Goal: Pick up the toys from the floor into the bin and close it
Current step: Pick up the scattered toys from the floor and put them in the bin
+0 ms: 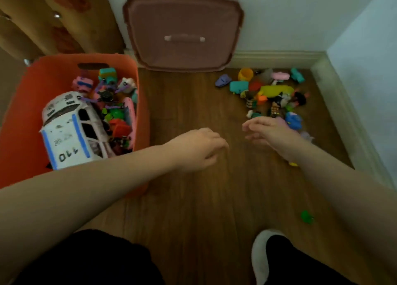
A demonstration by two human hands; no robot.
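Toys (270,95) are what I'm gathering: a bright heap lies on the floor (193,198) in the far right corner, more sit in the orange bin (19,121) at my left. Its lid (182,31) leans on the wall. I judge I'm between loads. My left hand (199,149), fingers loosely curled, and my right hand (270,132), fingers relaxed and part spread, hold nothing that I can see. Next I'd reach to the heap's near edge and scoop.

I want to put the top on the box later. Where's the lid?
In the head view the brown lid stands leaning against the white wall at the back, just behind and to the right of the orange bin.
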